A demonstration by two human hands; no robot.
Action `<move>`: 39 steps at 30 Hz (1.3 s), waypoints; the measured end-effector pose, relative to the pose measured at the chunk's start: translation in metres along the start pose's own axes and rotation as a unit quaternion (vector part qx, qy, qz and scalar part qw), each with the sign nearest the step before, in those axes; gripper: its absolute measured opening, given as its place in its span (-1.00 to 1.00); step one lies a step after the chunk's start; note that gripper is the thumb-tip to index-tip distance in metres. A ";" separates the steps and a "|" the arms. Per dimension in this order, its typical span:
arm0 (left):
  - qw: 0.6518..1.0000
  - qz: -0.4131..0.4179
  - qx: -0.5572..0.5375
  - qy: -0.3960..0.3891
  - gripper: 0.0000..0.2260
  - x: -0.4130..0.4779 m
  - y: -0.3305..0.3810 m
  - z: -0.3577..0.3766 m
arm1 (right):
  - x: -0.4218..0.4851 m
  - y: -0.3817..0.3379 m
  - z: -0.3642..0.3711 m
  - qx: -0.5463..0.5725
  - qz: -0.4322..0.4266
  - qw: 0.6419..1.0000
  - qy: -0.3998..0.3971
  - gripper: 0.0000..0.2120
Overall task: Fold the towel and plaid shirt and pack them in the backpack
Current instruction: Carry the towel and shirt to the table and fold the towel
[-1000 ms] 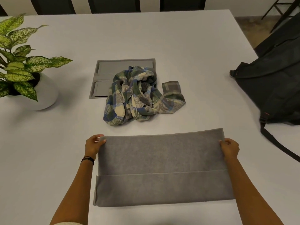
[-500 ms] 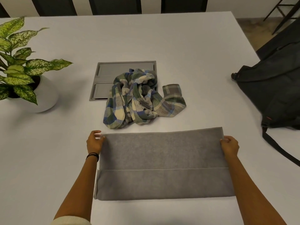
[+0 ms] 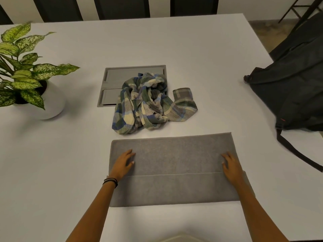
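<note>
Though backpack (image 3: 293,88) cut off, left hand (image 3: 122,165), right hand (image 3: 230,167) flat on towel (image 3: 174,154), grip empty.

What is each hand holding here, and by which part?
Nothing is gripped. The left hand and right hand lie flat with fingers extended on the upper layer of the folded grey towel, one near each end.

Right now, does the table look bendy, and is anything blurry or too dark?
Head view: the wide lens slightly bows the edges of the table; light is soft, just a faint shadow beside the white pot; no glare; the backpack is too dark for detail; the towel, left hand and right hand look fairly sharp.
</note>
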State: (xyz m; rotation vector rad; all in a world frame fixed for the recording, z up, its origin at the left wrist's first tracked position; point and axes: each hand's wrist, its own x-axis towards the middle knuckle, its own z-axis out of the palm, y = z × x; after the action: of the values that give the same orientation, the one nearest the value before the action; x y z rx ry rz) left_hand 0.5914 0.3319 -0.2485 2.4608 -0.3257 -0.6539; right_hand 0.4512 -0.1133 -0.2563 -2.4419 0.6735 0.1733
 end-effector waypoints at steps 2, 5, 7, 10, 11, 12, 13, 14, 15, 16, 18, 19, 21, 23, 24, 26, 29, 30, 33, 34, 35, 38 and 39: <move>1.000 -0.009 0.005 -0.011 -0.59 -0.004 -0.003 0.001 | -0.002 0.003 -0.004 -0.041 -0.030 0.998 -0.032 -0.59; 1.000 -0.027 -0.016 0.003 -0.62 -0.013 -0.004 0.002 | -0.005 0.002 -0.014 -0.051 -0.025 0.996 -0.063 -0.59; 0.999 -0.027 -0.026 0.013 -0.65 -0.023 -0.003 0.004 | -0.011 0.001 -0.019 -0.034 -0.015 0.998 -0.051 -0.63; 0.998 -0.037 -0.041 0.024 -0.69 -0.036 -0.006 0.004 | -0.023 0.003 -0.022 -0.007 0.001 1.000 0.006 -0.68; 0.998 -0.039 -0.041 0.026 -0.70 -0.040 -0.007 0.003 | -0.028 0.005 -0.022 -0.004 0.013 0.999 0.029 -0.68; 0.998 -0.041 -0.036 0.028 -0.70 -0.044 -0.009 0.001 | -0.032 0.007 -0.022 0.000 0.032 0.998 0.049 -0.68; 0.998 -0.043 -0.028 0.033 -0.71 -0.048 -0.011 0.000 | -0.037 0.009 -0.022 0.004 0.052 0.996 0.065 -0.68; 0.998 -0.050 -0.022 0.043 -0.71 -0.051 -0.013 -0.002 | -0.041 0.010 -0.021 0.007 0.072 0.995 0.074 -0.68; 0.997 -0.057 -0.015 0.058 -0.73 -0.054 -0.015 -0.004 | -0.046 0.011 -0.020 0.010 0.090 0.993 0.075 -0.67; 0.995 -0.067 -0.009 0.074 -0.75 -0.058 -0.016 -0.005 | -0.050 0.013 -0.019 0.013 0.104 0.992 0.071 -0.67; 0.991 -0.090 0.008 0.098 -0.77 -0.065 -0.017 -0.007 | -0.059 0.016 -0.017 0.022 0.117 0.991 0.066 -0.66; 0.990 -0.102 0.009 0.101 -0.77 -0.068 -0.018 -0.008 | -0.062 0.018 -0.017 0.024 0.116 0.991 0.066 -0.66; 0.987 -0.128 -0.007 0.095 -0.77 -0.073 -0.019 -0.010 | -0.070 0.020 -0.018 0.022 0.121 0.990 0.069 -0.64; 0.985 -0.142 -0.017 0.092 -0.77 -0.079 -0.021 -0.012 | -0.075 0.024 -0.019 0.028 0.134 0.988 0.076 -0.63; 0.985 -0.147 -0.021 0.094 -0.77 -0.081 -0.022 -0.013 | -0.077 0.025 -0.019 0.039 0.145 0.985 0.081 -0.62; 0.980 -0.159 -0.049 0.104 -0.78 -0.088 -0.025 -0.014 | -0.079 0.027 -0.021 0.077 0.164 0.979 0.094 -0.59; 0.974 -0.170 -0.080 0.128 -0.79 -0.095 -0.027 -0.013 | -0.081 0.028 -0.026 0.143 0.179 0.965 0.127 -0.58; 0.970 -0.174 -0.093 0.141 -0.79 -0.097 -0.027 -0.013 | -0.082 0.027 -0.027 0.167 0.189 0.958 0.135 -0.59; 0.960 -0.179 -0.138 0.168 -0.77 -0.103 -0.024 -0.013 | -0.081 0.022 -0.032 0.220 0.217 0.939 0.150 -0.61; 0.956 -0.181 -0.151 0.175 -0.75 -0.105 -0.024 -0.014 | -0.081 0.019 -0.035 0.228 0.219 0.936 0.153 -0.64; 0.952 -0.185 -0.163 0.182 -0.73 -0.106 -0.023 -0.015 | -0.081 0.015 -0.037 0.234 0.217 0.935 0.157 -0.67; 0.936 -0.195 -0.211 0.202 -0.76 -0.111 -0.022 -0.016 | -0.084 0.004 -0.044 0.245 0.204 0.935 0.153 -0.76; 0.933 -0.195 -0.224 0.204 -0.80 -0.112 -0.022 -0.016 | -0.085 0.002 -0.046 0.243 0.198 0.938 0.150 -0.78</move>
State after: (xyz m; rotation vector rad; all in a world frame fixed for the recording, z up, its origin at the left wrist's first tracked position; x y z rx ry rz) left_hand 0.5065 0.3976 -0.2067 2.1480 0.4406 -0.3033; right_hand 0.3753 -0.1048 -0.1969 -1.8503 1.1871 -0.1966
